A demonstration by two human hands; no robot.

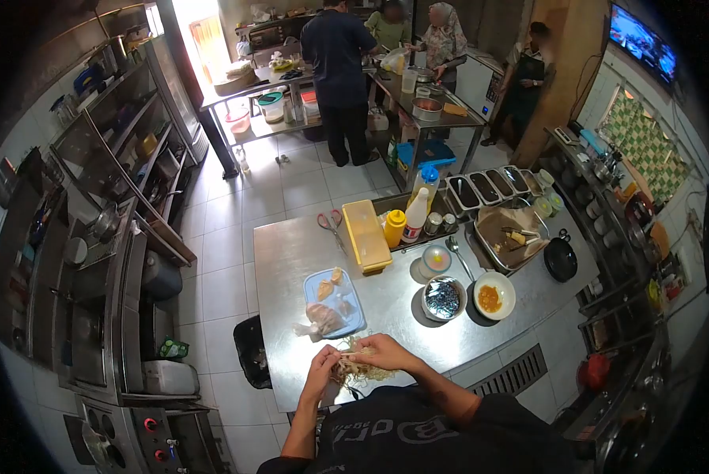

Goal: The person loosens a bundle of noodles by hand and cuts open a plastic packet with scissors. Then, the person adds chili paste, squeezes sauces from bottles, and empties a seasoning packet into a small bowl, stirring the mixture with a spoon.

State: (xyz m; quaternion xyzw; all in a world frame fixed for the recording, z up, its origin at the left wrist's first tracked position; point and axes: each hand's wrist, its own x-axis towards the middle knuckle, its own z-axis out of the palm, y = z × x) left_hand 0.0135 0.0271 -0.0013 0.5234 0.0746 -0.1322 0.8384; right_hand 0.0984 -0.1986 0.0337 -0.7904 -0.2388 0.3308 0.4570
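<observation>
My left hand [321, 373] and my right hand [386, 353] meet at the near edge of the steel table, fingers pinched together. Between them is a bunch of pale, thin, stringy strands [370, 371], possibly enoki mushrooms; the exact kind is too small to tell. Loose strands hang and lie below the fingers. Just beyond my hands is a light blue plastic tray [352, 304]. On it sit a clear plastic bag [321, 317] with pinkish contents and some pale orange pieces [325, 289].
Red-handled scissors [329, 223] lie beside a yellow container [366, 237]. To the right stand a foil-like dark bowl [444, 299], a white bowl [506, 294] with orange contents, a spoon [459, 257] and squeeze bottles [395, 229]. Several people work at the far tables.
</observation>
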